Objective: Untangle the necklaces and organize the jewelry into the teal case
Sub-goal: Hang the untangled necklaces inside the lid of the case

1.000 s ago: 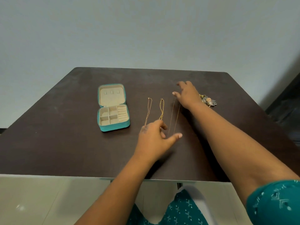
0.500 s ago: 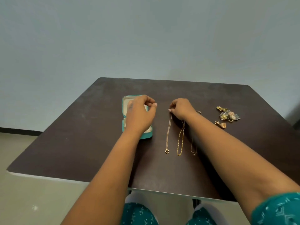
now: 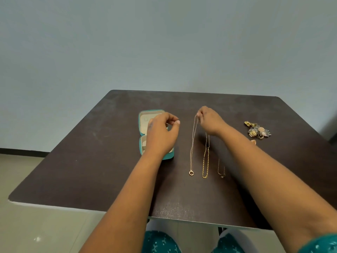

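Right hand pinches the top end of the ring-pendant necklace; the chain runs straight toward 6 o'clock, ring end on the table. Left hand hovers over the teal case, fingers curled, thumb and forefinger near each other. Looks like it holds nothing, but the view is too coarse to rule out a fine chain end.

Teal case sits open at 9 o'clock of the necklaces, mostly hidden under the left hand. Gold link chain lies just at 3 o'clock of the pendant necklace, and the thin chain beyond it is partly under the right forearm. Brooch cluster is well apart at 3 o'clock.

Risks:
- Lifting the pendant necklace sideways could drag it across the gold link chain and re-tangle them, since they lie close.
- The right forearm sits over the thin chain; sweeping toward the case could snag or shove it.
- A one-point pinch lets the chain swing, so it may bunch on landing in a compartment.
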